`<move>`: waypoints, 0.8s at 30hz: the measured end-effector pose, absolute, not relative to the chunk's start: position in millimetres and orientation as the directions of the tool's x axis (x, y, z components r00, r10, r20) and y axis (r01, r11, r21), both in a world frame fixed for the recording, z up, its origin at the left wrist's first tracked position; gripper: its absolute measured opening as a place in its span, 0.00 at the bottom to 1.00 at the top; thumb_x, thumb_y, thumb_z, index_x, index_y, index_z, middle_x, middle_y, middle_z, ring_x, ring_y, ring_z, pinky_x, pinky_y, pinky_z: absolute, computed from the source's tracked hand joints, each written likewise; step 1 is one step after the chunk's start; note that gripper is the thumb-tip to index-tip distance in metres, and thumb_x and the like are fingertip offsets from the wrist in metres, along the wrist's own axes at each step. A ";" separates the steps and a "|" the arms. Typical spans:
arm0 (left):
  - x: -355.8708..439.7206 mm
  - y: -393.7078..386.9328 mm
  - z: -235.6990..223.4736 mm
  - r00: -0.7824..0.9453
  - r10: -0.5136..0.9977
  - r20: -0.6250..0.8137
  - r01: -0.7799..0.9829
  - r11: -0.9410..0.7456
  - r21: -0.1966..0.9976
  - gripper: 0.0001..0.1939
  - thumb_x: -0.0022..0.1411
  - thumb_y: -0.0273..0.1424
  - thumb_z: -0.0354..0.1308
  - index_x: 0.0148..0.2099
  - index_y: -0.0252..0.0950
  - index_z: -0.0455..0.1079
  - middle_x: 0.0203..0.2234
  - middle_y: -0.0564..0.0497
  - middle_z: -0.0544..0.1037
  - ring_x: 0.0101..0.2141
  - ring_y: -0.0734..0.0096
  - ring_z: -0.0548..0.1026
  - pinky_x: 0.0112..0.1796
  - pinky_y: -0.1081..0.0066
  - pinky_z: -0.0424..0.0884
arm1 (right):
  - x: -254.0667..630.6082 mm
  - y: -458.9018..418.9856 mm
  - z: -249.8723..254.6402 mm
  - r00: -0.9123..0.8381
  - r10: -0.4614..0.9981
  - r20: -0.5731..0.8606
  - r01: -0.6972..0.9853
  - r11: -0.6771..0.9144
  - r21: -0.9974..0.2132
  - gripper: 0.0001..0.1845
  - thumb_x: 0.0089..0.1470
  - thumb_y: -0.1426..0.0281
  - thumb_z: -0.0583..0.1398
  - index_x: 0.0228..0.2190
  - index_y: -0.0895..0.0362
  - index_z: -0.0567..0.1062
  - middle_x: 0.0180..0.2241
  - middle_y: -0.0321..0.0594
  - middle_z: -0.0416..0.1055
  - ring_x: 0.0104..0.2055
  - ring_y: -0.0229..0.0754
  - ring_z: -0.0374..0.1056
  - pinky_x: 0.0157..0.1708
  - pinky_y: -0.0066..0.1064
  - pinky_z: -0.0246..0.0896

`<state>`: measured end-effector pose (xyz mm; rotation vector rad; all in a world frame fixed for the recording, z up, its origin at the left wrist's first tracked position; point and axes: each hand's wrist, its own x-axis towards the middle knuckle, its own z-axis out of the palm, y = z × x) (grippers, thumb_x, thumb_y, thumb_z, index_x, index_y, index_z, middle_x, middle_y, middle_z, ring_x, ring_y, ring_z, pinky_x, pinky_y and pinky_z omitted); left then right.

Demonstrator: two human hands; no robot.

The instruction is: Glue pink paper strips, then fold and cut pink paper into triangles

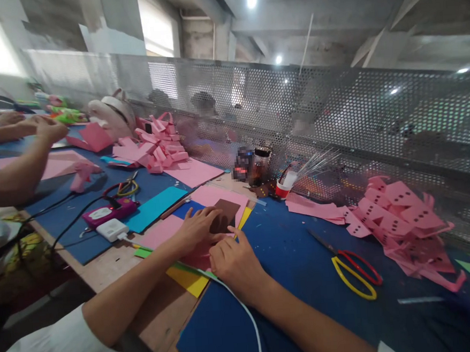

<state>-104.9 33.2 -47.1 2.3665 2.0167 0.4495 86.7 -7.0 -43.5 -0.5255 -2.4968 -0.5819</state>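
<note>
My left hand lies with its fingers spread over a small brown sheet and the pink paper under it. Close beside it, my right hand is curled at the lower edge of the brown sheet, with one digit pointing up. Its other fingertips are hidden, so what they grip, if anything, does not show. Yellow paper sticks out below the stack. A white cable runs from under my hands toward the front.
Scissors with red and yellow handles lie open-bladed at right, near a pile of dotted pink paper pieces. Left are a purple power strip, a pink glue gun and another person's arm. A perforated metal screen stands behind.
</note>
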 end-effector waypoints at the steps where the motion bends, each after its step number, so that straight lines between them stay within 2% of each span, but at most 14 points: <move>1: -105.7 33.4 -47.7 0.132 0.968 0.211 0.967 -0.173 0.186 0.31 0.64 0.52 0.56 0.65 0.45 0.62 0.65 0.41 0.66 0.62 0.46 0.67 0.63 0.40 0.48 | 87.5 -7.7 -42.2 -0.790 0.258 0.555 0.465 0.844 0.269 0.09 0.66 0.75 0.54 0.34 0.57 0.73 0.32 0.40 0.74 0.38 0.44 0.69 0.63 0.47 0.50; 4: -108.4 34.7 -49.4 0.120 0.973 0.199 0.969 -0.159 0.189 0.31 0.64 0.53 0.56 0.65 0.47 0.62 0.65 0.42 0.66 0.62 0.46 0.66 0.63 0.40 0.47 | 91.5 -10.0 -35.6 -0.780 0.312 0.542 0.434 0.894 0.111 0.05 0.65 0.71 0.58 0.35 0.56 0.73 0.35 0.38 0.76 0.44 0.44 0.68 0.60 0.45 0.52; 7: -110.4 36.5 -50.2 0.100 0.976 0.191 0.973 -0.136 0.188 0.31 0.63 0.52 0.57 0.64 0.47 0.62 0.65 0.41 0.66 0.62 0.46 0.66 0.62 0.40 0.49 | 96.1 -11.6 -27.5 -0.754 0.375 0.539 0.443 0.897 -0.005 0.04 0.65 0.68 0.59 0.36 0.54 0.74 0.39 0.37 0.77 0.46 0.45 0.66 0.50 0.42 0.55; 9: -111.1 37.3 -50.1 0.088 0.978 0.187 0.975 -0.123 0.185 0.31 0.63 0.52 0.57 0.64 0.46 0.63 0.65 0.40 0.66 0.62 0.44 0.66 0.62 0.40 0.51 | 98.6 -12.1 -23.6 -0.741 0.399 0.540 0.467 0.884 -0.013 0.06 0.66 0.68 0.58 0.37 0.54 0.74 0.40 0.38 0.77 0.45 0.46 0.65 0.44 0.41 0.56; 14: -113.4 36.7 -45.9 0.083 0.982 0.168 0.978 -0.113 0.177 0.34 0.63 0.54 0.56 0.65 0.43 0.62 0.65 0.39 0.67 0.63 0.44 0.65 0.62 0.39 0.49 | 101.7 -12.8 -21.5 -0.764 0.382 0.520 0.472 0.881 0.045 0.07 0.68 0.69 0.56 0.38 0.55 0.74 0.38 0.39 0.77 0.43 0.45 0.68 0.40 0.38 0.57; 19: -117.9 35.5 -39.6 0.073 0.989 0.129 0.980 -0.095 0.175 0.34 0.62 0.54 0.56 0.64 0.43 0.64 0.63 0.37 0.69 0.62 0.43 0.66 0.62 0.38 0.49 | 105.4 -11.5 -21.3 -0.748 0.413 0.519 0.501 0.865 0.034 0.11 0.71 0.70 0.51 0.41 0.56 0.73 0.40 0.39 0.76 0.34 0.40 0.72 0.32 0.33 0.60; 24: -124.8 36.5 -37.5 0.080 0.992 0.099 0.980 -0.096 0.172 0.34 0.60 0.56 0.57 0.63 0.45 0.66 0.61 0.39 0.71 0.61 0.41 0.67 0.61 0.39 0.51 | 109.2 -6.6 -19.7 -0.737 0.436 0.517 0.521 0.853 0.024 0.12 0.72 0.69 0.49 0.43 0.56 0.73 0.38 0.40 0.77 0.34 0.40 0.75 0.31 0.30 0.64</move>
